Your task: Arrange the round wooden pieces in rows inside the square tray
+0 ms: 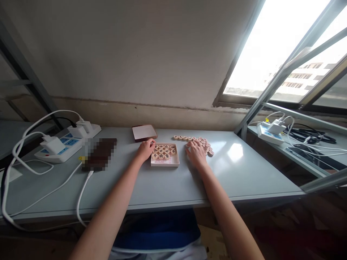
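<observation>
A shallow white box (165,165) on the grey desk holds several round wooden pieces (161,151) with dark characters, set in rows; its lower part shows a pinkish bottom. My left hand (146,148) is at the box's left edge, fingers curled together; whether they hold anything is too small to make out. My right hand (195,152) lies with fingers spread over a cluster of round pieces (208,147) right of the box. A short row of pieces (180,138) runs leftward from the cluster, behind the box.
An open box lid (144,132) lies behind my left hand. At left are a white power strip (65,146) with chargers, a pixelated dark object (99,154) and white cables (81,195). Another strip (270,134) and cables lie beyond the metal frame at right.
</observation>
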Tool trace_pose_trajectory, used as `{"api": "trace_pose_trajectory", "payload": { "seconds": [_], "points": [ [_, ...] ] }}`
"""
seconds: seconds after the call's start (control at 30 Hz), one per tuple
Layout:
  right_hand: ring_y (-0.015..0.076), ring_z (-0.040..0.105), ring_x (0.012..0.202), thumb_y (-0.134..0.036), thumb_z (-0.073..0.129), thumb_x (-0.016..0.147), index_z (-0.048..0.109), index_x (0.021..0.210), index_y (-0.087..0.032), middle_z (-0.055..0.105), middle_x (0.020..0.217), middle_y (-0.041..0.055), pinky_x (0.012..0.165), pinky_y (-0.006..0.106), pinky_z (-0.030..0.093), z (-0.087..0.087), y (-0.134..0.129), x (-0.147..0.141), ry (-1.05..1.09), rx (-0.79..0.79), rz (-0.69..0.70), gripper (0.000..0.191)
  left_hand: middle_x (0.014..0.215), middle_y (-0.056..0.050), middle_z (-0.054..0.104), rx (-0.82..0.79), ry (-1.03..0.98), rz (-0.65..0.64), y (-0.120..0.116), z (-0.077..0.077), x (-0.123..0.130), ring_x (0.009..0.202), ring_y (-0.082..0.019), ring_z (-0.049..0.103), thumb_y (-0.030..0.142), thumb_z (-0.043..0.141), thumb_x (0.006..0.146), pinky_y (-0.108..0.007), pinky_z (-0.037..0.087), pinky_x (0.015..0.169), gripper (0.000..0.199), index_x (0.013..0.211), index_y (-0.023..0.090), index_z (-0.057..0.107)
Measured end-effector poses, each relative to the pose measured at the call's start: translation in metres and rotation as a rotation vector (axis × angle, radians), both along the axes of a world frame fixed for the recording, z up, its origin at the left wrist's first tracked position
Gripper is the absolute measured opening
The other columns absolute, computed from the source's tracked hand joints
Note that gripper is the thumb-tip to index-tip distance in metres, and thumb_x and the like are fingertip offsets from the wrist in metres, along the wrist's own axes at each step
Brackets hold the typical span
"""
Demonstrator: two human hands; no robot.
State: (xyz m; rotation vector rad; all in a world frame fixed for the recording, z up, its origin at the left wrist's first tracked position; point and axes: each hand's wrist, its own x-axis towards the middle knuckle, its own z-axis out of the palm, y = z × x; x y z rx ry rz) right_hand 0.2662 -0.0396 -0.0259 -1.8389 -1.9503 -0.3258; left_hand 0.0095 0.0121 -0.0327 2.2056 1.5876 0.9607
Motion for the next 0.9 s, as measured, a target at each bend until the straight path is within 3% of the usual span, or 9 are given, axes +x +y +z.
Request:
{"api": "trace_pose_trajectory", "payload": {
  "seconds": [0.1,0.27,0.4,0.47,0.53,0.9],
  "points": [
    [0.0272,0.05,0.107,-0.021,0.043,0.086,0.061,0.09,-0.021,0.067,0.098,0.0085,0.103,0.056,0.015,0.005,-0.003,-0.002,0.02,0.014,0.027,0.018,0.079,-0.005,0.069,-0.007,0.006,0.002,-0.001,0.001,0.001,0.07,-0.019,0.062,0.019,0.044,0.086,-0.025,0.04,0.064,0.02,0.092,0.018,0.064],
    [0.0271,0.053,0.106,-0.032,0.052,0.085,0.065,0.1,-0.025,0.068,0.103,0.0053,0.096,0.049,0.028,0.021,-0.008,-0.006,0.162,-0.023,0.077,0.021,0.078,-0.006,0.069,-0.035,0.013,0.002,-0.004,0.004,0.001,0.071,-0.019,0.063,0.02,0.043,0.087,-0.025,0.039,0.062,0.021,0.093,0.018,0.063],
    [0.0214,0.058,0.097,-0.044,0.052,0.086,0.066,0.104,-0.028,0.067,0.105,0.0029,0.087,0.037,0.039,0.035,-0.016,-0.014,0.37,-0.116,0.366,0.028,0.08,-0.006,0.069,-0.022,0.017,0.0,-0.002,0.003,0.002,0.072,-0.019,0.063,0.019,0.044,0.087,-0.025,0.04,0.064,0.019,0.092,0.018,0.063],
    [0.0199,0.058,0.095,-0.046,0.054,0.084,0.066,0.103,-0.029,0.068,0.102,0.0018,0.086,0.035,0.039,0.039,-0.021,-0.018,0.345,-0.17,0.482,0.028,0.078,-0.005,0.069,-0.02,0.024,0.006,-0.001,0.002,0.002,0.072,-0.018,0.063,0.018,0.045,0.087,-0.024,0.039,0.063,0.019,0.092,0.019,0.063],
    [0.0193,0.058,0.094,-0.045,0.058,0.082,0.067,0.099,-0.029,0.068,0.095,0.0,0.091,0.038,0.037,0.039,-0.025,-0.021,0.27,-0.203,0.51,0.025,0.076,-0.004,0.068,-0.028,0.035,0.011,-0.002,0.003,0.003,0.069,-0.017,0.061,0.017,0.044,0.087,-0.024,0.037,0.062,0.019,0.093,0.018,0.062],
    [0.0183,0.053,0.094,-0.033,0.055,0.085,0.066,0.083,-0.026,0.062,0.097,0.0019,0.092,0.04,0.034,0.034,-0.03,-0.025,0.045,-0.11,0.475,0.013,0.079,-0.005,0.068,-0.026,0.027,-0.002,-0.002,0.002,0.002,0.073,-0.018,0.063,0.019,0.043,0.088,-0.023,0.038,0.062,0.019,0.092,0.019,0.061]
  ]
}}
